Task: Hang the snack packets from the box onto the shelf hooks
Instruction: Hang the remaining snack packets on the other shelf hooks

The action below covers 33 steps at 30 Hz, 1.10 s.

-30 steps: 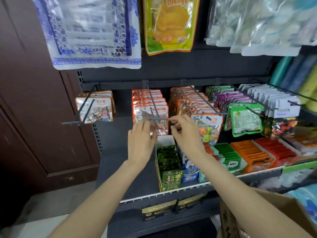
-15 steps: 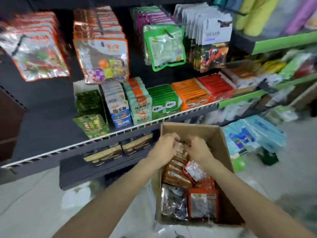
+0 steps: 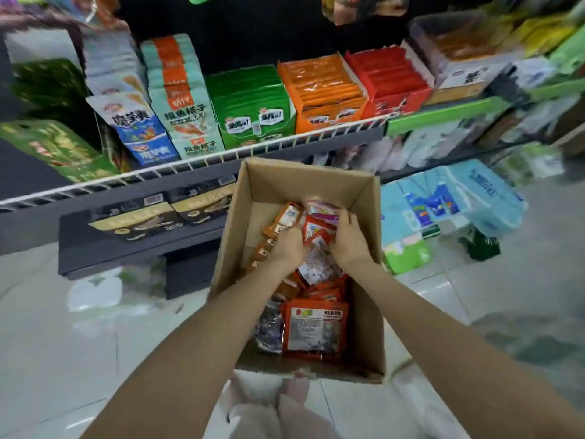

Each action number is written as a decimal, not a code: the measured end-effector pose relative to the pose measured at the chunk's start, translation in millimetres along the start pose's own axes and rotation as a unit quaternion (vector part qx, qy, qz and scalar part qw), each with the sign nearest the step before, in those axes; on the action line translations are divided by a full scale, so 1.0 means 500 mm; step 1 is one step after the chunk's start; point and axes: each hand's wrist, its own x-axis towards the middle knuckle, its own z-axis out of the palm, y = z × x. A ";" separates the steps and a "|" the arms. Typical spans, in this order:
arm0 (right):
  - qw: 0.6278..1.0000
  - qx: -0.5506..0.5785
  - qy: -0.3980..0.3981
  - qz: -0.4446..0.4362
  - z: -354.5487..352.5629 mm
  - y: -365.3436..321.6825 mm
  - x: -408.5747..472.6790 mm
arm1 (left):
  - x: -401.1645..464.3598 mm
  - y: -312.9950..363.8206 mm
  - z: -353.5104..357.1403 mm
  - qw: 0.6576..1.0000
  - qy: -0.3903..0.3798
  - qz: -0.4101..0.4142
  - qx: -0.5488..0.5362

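An open cardboard box (image 3: 367,312) stands on the floor in front of the shelf, holding several orange snack packets (image 3: 313,324). Both my hands are inside it. My left hand (image 3: 289,245) grips the left edge of an orange-and-red packet (image 3: 316,236). My right hand (image 3: 346,237) curls round the right side of the same bunch of packets, with a pink-topped packet (image 3: 319,209) at its fingertips. The shelf hooks are out of view above.
The lower shelf (image 3: 221,160) carries upright display boxes of blue, teal, green, orange and red snacks. Beneath it a dark ledge (image 3: 126,248) holds gold-and-black boxes. Blue tissue packs (image 3: 443,204) and a green carton lie on the tiled floor to the right.
My hands left the orange packets hanging on the hook and dropped into the box on the floor. The view swung down. Both hands now hold packets inside the box.
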 end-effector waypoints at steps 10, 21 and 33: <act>0.997 -0.044 -0.029 -0.047 -0.051 -0.014 0.005 | -0.015 -0.002 -0.057 0.997 0.058 -0.024 -0.053; 0.966 0.158 -0.034 -0.203 -0.212 -0.190 -0.024 | -0.150 0.054 -0.341 0.974 0.185 0.128 0.003; 0.925 0.051 0.032 -0.375 -0.253 -0.544 -0.118 | -0.321 -0.023 -0.631 0.911 0.391 0.058 0.112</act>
